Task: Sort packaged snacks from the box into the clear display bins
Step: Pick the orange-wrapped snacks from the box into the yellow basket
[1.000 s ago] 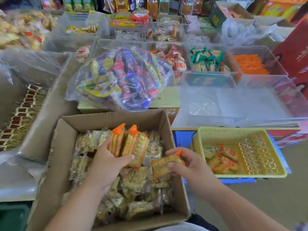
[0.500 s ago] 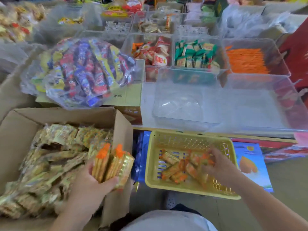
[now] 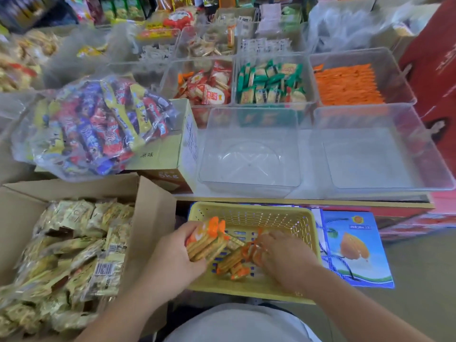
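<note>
The left hand [image 3: 172, 262] grasps a bundle of orange-ended cracker packs [image 3: 206, 243], fingers curled round them, over the 9 o'clock rim of the yellow basket [image 3: 246, 209]. The right hand [image 3: 283, 261] reaches into the basket from 4 o'clock, fingertips down among the loose packs [image 3: 234, 264] on the basket floor. Blur there hides whether it pinches one or only touches, so its grasp cannot be told.

At the basket's 9 o'clock stands the open cardboard box [image 3: 150, 218], heaped with pale gold-wrapped snacks [image 3: 74, 255]. At 12 o'clock, up on the tabletop [image 3: 308, 200], sits an empty clear bin [image 3: 249, 174], with a second empty bin [image 3: 382, 164] at 1 o'clock. Beyond these, further bins hold red-and-white packs [image 3: 212, 90], green packs [image 3: 269, 81] and orange sticks [image 3: 348, 85]. At 10 o'clock a clear bag of red, blue and yellow sweets [image 3: 98, 127] rests on a smaller carton [image 3: 167, 154]. A blue printed bag [image 3: 355, 248] lies at the basket's 3 o'clock.
</note>
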`<move>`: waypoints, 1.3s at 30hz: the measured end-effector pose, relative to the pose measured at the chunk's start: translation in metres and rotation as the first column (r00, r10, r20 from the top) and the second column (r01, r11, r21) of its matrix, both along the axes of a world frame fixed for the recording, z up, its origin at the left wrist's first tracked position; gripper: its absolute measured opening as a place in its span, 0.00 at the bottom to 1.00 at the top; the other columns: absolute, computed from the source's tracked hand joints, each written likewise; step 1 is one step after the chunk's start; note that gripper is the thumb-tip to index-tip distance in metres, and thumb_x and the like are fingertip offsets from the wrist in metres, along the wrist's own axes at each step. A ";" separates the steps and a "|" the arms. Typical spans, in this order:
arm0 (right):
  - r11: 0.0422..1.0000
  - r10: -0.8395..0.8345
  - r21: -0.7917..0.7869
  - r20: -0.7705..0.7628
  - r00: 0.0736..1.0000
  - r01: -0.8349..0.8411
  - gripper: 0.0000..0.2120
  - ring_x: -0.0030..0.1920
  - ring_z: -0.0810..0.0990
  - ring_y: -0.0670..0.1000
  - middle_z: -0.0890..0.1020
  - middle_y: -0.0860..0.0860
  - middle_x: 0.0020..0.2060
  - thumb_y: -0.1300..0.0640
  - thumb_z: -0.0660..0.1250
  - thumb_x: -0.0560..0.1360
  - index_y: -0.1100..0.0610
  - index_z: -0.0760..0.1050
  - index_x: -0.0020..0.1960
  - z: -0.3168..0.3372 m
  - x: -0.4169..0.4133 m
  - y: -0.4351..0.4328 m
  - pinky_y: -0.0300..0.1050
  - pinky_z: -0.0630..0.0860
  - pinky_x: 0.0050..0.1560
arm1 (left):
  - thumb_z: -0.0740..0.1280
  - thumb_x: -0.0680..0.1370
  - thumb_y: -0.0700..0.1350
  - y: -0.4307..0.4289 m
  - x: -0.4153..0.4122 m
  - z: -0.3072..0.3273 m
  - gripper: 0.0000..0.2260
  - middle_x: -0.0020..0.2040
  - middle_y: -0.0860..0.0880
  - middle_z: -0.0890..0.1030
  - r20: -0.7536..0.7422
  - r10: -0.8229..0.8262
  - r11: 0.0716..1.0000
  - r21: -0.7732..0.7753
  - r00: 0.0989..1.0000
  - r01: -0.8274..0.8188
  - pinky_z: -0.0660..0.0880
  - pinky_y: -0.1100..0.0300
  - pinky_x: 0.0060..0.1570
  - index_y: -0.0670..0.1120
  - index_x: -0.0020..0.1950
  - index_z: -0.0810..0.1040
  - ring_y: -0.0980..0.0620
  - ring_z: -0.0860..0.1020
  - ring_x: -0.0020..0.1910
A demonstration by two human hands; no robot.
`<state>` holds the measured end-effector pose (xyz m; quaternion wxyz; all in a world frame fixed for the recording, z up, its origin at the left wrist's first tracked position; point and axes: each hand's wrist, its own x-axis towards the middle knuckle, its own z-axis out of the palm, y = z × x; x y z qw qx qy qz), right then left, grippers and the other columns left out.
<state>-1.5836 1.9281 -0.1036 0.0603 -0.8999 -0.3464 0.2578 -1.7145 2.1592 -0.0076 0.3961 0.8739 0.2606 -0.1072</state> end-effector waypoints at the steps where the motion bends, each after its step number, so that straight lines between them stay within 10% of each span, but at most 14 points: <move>1: 1.000 0.020 0.019 0.116 0.993 -0.023 0.21 0.64 0.73 0.55 0.77 0.46 0.60 0.40 0.55 0.77 0.43 0.70 0.68 0.007 0.000 -0.010 0.52 0.71 0.63 | 0.72 0.65 0.46 -0.005 0.010 -0.007 0.27 0.48 0.70 0.80 -0.018 -0.052 0.998 0.028 0.998 0.052 0.75 0.71 0.35 0.74 0.55 0.72 0.66 0.80 0.44; 4: 0.993 -0.070 0.118 0.338 0.939 0.031 0.22 0.65 0.76 0.61 0.82 0.48 0.51 0.38 0.62 0.71 0.45 0.78 0.61 0.017 -0.004 -0.037 0.61 0.69 0.68 | 0.72 0.65 0.43 -0.019 0.040 -0.037 0.23 0.43 0.62 0.81 -0.117 -0.182 0.976 0.096 0.976 0.193 0.73 0.65 0.34 0.63 0.54 0.74 0.61 0.79 0.39; 9: 0.996 -0.082 0.038 0.206 0.975 0.076 0.24 0.80 0.53 0.60 0.72 0.51 0.70 0.39 0.63 0.76 0.45 0.72 0.70 0.002 -0.006 -0.049 0.61 0.53 0.78 | 0.76 0.70 0.41 -0.029 0.071 -0.080 0.21 0.44 0.57 0.78 -0.337 -0.283 0.933 0.122 0.898 0.340 0.74 0.62 0.36 0.56 0.58 0.74 0.58 0.79 0.40; 13: 0.991 -0.115 0.097 0.225 0.967 0.096 0.24 0.79 0.57 0.58 0.75 0.51 0.69 0.37 0.62 0.76 0.46 0.75 0.68 -0.001 -0.007 -0.048 0.57 0.59 0.77 | 0.77 0.72 0.51 -0.029 0.075 -0.094 0.41 0.71 0.46 0.71 -0.469 -0.331 0.842 0.245 0.819 0.481 0.73 0.50 0.68 0.49 0.81 0.60 0.44 0.73 0.68; 17: 0.988 -0.131 0.111 0.228 0.965 0.108 0.24 0.78 0.60 0.58 0.76 0.49 0.68 0.37 0.61 0.75 0.45 0.76 0.67 -0.002 -0.006 -0.052 0.57 0.60 0.76 | 0.71 0.75 0.59 -0.032 0.074 -0.076 0.41 0.79 0.48 0.64 -0.391 -0.435 0.734 0.368 0.811 0.571 0.64 0.48 0.76 0.50 0.83 0.57 0.44 0.63 0.77; 22: 0.967 -0.238 0.153 0.244 0.940 0.205 0.18 0.72 0.71 0.61 0.82 0.50 0.59 0.42 0.76 0.67 0.47 0.83 0.55 0.009 -0.011 -0.037 0.70 0.65 0.70 | 0.68 0.77 0.59 -0.017 0.042 -0.037 0.26 0.67 0.55 0.72 -0.090 -0.478 0.790 0.389 0.874 0.473 0.66 0.57 0.71 0.53 0.74 0.73 0.53 0.68 0.68; 29: 0.881 -0.102 0.472 0.195 0.975 -0.002 0.18 0.66 0.74 0.58 0.81 0.47 0.58 0.43 0.77 0.67 0.47 0.83 0.54 0.055 -0.042 0.078 0.64 0.73 0.63 | 0.73 0.74 0.52 0.086 -0.047 -0.006 0.15 0.57 0.51 0.78 0.260 -0.243 0.767 0.642 0.935 0.021 0.71 0.59 0.58 0.47 0.58 0.82 0.52 0.74 0.57; 39: 0.827 0.167 0.515 0.159 0.973 -0.226 0.22 0.66 0.71 0.50 0.76 0.43 0.61 0.36 0.64 0.72 0.45 0.78 0.62 0.074 -0.110 0.257 0.53 0.72 0.66 | 0.68 0.74 0.66 0.306 -0.164 -0.034 0.31 0.71 0.47 0.72 -0.259 0.206 0.721 0.692 0.944 0.032 0.70 0.46 0.69 0.55 0.74 0.71 0.42 0.70 0.70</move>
